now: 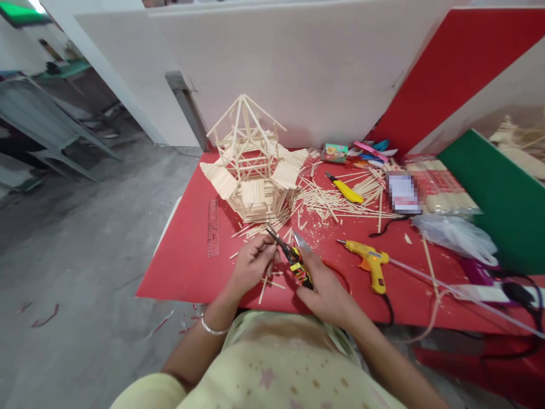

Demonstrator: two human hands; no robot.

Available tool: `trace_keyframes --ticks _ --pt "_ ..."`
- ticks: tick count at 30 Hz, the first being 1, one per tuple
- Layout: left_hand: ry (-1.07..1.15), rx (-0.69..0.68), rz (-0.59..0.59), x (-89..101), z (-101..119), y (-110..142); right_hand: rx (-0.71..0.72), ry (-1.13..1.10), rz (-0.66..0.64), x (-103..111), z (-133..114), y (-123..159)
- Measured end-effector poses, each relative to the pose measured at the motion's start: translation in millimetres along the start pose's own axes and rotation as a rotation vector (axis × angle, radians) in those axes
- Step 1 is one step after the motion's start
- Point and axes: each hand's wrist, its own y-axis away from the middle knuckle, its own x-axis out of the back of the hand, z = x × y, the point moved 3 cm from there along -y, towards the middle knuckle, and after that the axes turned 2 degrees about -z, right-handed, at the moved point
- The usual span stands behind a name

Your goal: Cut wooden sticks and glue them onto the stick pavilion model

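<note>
Near the table's front edge, my right hand (pixel 326 287) is closed around long-nose pliers (pixel 294 262) with black and yellow handles. The dark jaws point up and left, close to the fingertips of my left hand (pixel 253 262). The left fingers are pinched together; whatever they hold is too small to make out. A silver pointed blade (pixel 301 242) shows beside my right hand, its other end hidden. Just behind both hands stands a pavilion-like model (pixel 251 165) of thin wooden sticks with an open peaked roof frame. Short cut sticks (pixel 272 283) lie below my hands.
On the red tabletop (pixel 179 272) are a clear ruler (pixel 213 228), a yellow utility knife (pixel 347 190) and a pile of loose sticks (pixel 323 200). A yellow glue gun (pixel 372 262) with its cord lies right. Behind are a plastic bag (pixel 457 236) and white board (pixel 289 68).
</note>
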Motion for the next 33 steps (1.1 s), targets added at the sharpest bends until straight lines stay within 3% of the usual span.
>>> trace_keyframes --ticks 14,19,23,29,33 --pt "-0.322 -0.069 -0.095 11.8 7.1 8.7 0.078 -0.044 0.015 4.0 1.1 5.5" --pt "-0.410 -0.126 -0.108 13.7 16.4 4.6 0.026 -0.059 -0.033 2.6 -8.4 4.2" --pt "-0.459 -0.170 -0.108 13.0 24.9 2.9 0.006 -0.114 0.003 -7.4 -11.4 3.6" --pt "-0.414 -0.065 -0.132 16.0 17.9 11.6 0.028 -0.179 -0.015 -23.5 -7.1 2.9" --pt "-0.195 0.076 -0.126 17.7 6.2 16.0 0.013 -0.201 -0.063 -24.6 -7.8 2.6"
